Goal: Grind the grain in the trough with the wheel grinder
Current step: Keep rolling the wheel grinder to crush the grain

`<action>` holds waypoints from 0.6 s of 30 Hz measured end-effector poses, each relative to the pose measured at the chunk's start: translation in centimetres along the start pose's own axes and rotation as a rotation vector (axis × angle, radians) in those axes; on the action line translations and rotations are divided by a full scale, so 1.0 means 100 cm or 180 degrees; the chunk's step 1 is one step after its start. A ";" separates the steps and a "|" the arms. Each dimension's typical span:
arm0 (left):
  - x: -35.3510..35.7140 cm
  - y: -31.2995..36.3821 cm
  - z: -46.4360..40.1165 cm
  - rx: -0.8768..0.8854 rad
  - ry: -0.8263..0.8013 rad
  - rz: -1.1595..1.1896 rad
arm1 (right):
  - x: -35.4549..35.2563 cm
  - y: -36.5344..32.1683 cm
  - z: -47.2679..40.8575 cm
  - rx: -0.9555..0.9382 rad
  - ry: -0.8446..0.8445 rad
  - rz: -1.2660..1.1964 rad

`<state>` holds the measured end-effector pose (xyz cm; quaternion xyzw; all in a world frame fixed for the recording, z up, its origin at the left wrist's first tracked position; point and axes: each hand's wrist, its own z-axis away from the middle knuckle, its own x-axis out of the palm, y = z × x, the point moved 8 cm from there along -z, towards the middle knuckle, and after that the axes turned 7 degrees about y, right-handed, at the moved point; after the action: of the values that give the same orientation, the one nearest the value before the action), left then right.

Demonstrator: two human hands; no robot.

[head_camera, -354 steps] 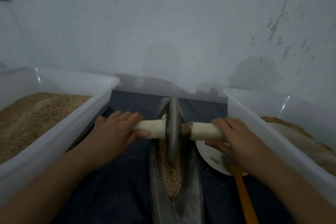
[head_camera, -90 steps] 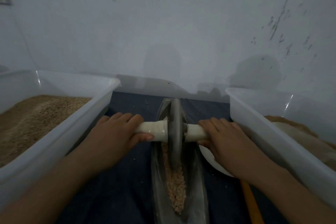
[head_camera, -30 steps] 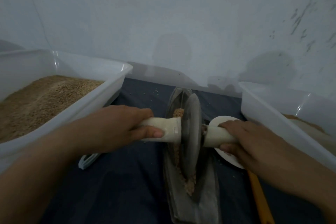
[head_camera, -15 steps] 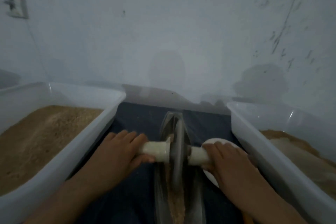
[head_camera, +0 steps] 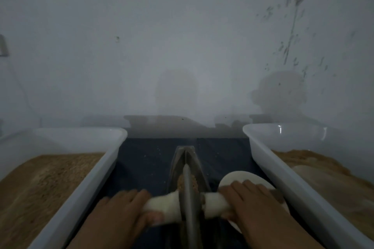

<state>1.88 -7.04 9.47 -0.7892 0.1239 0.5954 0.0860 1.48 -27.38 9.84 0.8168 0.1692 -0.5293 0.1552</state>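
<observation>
Both hands (head_camera: 121,211) (head_camera: 251,204) curled, palms down, level.

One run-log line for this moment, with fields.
left hand: grips handle | right hand: grips handle | wheel grinder: upright in trough | grain: beside wheel

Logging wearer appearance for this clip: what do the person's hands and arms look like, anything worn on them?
Both the left hand and the right hand are bare: no gloves, rings, watch or bracelets show. The forearms are bare to the frame's lower edge, with no sleeves in view. The picture is dim and slightly blurred, so fine marks cannot be told.
</observation>
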 end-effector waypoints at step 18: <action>-0.019 0.014 0.027 0.0756 0.0619 0.0219 | -0.018 -0.008 0.026 -0.0428 -0.0127 -0.0061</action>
<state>-1.49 -7.39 10.52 -0.8227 0.2281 0.4998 0.1459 -1.68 -27.99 10.37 0.7921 0.2090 -0.5344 0.2080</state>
